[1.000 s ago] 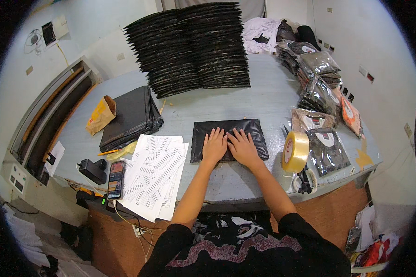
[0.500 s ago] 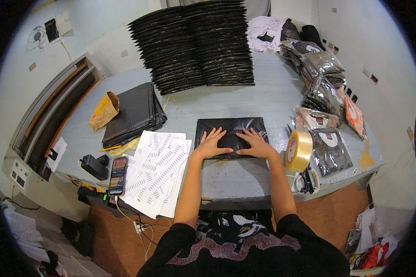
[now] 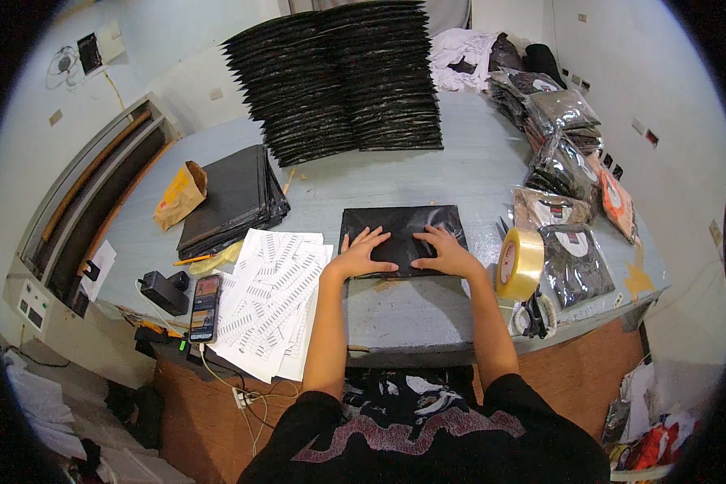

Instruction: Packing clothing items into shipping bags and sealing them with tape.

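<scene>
A black plastic mailing pouch [image 3: 403,222] lies flat near the front edge of the table, directly before me. Resting on its left half is my left hand [image 3: 363,254], fingers spread and palm down. On the pouch's right part lies my right hand [image 3: 446,252], also open, with its thumb pointing inward toward the left thumb. A gap of bare black plastic shows between the two thumbs. Neither hand grips anything. What the pouch contains, if anything, is hidden.
Tall stacks of black pouches [image 3: 339,81] stand at the back; a flatter black stack [image 3: 234,198] bears a paper bag [image 3: 181,195]. Left are printed sheets [image 3: 270,298] and a phone [image 3: 205,306]. Right are a tape roll [image 3: 519,264], scissors [image 3: 532,315] and bagged garments [image 3: 573,262].
Both hands stay on the pouch. My left hand has shifted very slightly left and its fingers are a little more bent; the rest looks the same.
</scene>
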The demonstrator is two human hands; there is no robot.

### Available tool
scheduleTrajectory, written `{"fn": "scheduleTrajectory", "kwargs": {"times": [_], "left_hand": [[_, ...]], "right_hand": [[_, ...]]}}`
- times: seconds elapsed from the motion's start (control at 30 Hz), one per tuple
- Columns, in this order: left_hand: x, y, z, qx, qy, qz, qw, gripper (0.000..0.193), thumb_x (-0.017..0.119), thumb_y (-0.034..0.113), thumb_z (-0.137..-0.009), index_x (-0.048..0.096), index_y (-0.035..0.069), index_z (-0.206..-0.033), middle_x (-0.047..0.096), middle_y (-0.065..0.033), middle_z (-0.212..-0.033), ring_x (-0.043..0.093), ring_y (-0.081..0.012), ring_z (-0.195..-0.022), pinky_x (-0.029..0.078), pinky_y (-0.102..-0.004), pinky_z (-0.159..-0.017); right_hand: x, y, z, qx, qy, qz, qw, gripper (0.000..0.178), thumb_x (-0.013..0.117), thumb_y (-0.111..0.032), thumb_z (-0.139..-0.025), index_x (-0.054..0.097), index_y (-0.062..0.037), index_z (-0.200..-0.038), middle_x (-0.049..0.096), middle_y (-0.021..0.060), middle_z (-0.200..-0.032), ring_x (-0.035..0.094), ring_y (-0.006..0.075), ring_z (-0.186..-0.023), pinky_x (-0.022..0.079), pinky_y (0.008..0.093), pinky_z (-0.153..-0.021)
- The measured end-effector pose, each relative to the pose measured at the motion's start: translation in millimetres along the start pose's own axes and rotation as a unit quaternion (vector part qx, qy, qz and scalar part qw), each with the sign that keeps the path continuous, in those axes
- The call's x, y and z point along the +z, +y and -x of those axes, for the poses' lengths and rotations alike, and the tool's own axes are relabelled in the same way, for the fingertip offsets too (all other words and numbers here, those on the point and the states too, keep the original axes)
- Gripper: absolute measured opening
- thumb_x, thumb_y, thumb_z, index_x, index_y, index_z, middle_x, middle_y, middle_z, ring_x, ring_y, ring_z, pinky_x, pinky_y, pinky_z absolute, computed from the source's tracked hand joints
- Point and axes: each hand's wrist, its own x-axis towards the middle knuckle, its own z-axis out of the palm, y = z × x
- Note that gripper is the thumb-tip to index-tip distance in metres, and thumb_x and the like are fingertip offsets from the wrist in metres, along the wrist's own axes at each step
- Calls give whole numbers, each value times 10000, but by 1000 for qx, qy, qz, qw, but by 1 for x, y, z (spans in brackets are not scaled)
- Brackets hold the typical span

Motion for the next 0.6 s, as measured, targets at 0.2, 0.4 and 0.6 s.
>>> {"fn": "scheduleTrajectory", "kwargs": {"times": [0.2,0.4,0.6], "left_hand": [[-2,2,4,-9,8,-31,999,906,700,533,-547,324,222,-1311,173,-37,-1412,90,-271,-1307,29,-496,-1037],[-2,-5,4,-2,-4,-11,1000,979,714,520,-496,297,206,-1324,159,-48,-1417,61,-276,-1312,0,-474,-1040],[-6,-12,7,10,-20,-2,1000,971,722,468,-511,274,207,-1332,133,-44,-1423,48,-276,-1314,12,-491,-1037]], "right_hand": [[6,-2,1,1,7,33,999,789,686,-487,-594,385,-209,-1268,221,184,-1369,120,409,-1269,100,500,-1025],[2,7,3,-10,-18,15,1000,830,721,-416,-568,354,-217,-1285,200,174,-1381,105,403,-1275,96,488,-1032],[-6,7,5,-17,-47,0,999,843,758,-295,-547,354,-217,-1283,173,164,-1392,86,393,-1281,115,478,-1038]]}}
